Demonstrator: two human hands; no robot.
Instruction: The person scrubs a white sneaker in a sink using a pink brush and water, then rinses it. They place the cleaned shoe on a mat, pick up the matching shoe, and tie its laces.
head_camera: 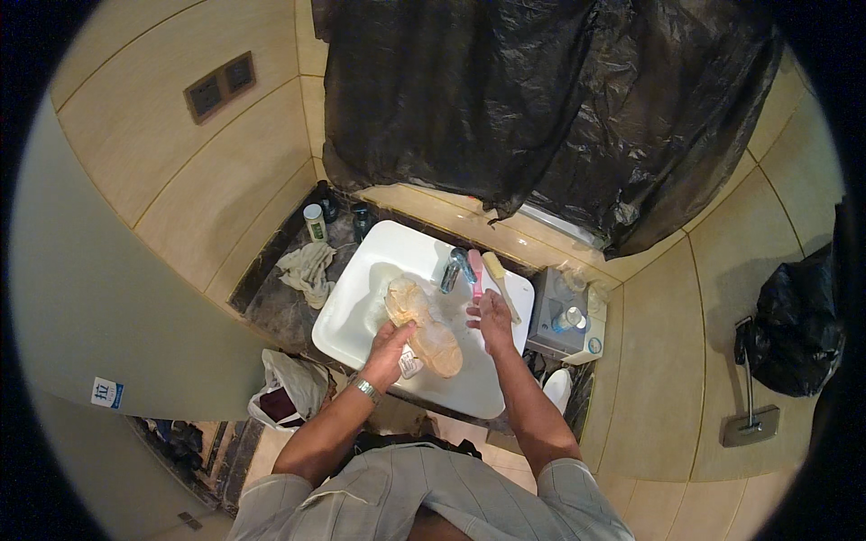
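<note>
My left hand (387,353) grips a tan shoe insole (436,345) by its narrow middle, above the white sink (338,321). A small white tag (409,362) bearing writing hangs beside my fingers. At the sink's right side is my right hand (492,318), fingers spread, close to the handle of a pink brush (475,270); whether it touches the handle I cannot tell. Another brush with pale bristles (494,266) lies to the right of the pink one. The metal faucet (454,269) stands at the sink's back edge.
Left of the sink, a crumpled cloth (308,270) and several bottles (314,223) stand on the dark stone counter. A grey box (551,314) is at the right, with a white shoe (557,390) below it. A white bag (291,389) sits at the lower left. Black plastic (541,101) hangs behind.
</note>
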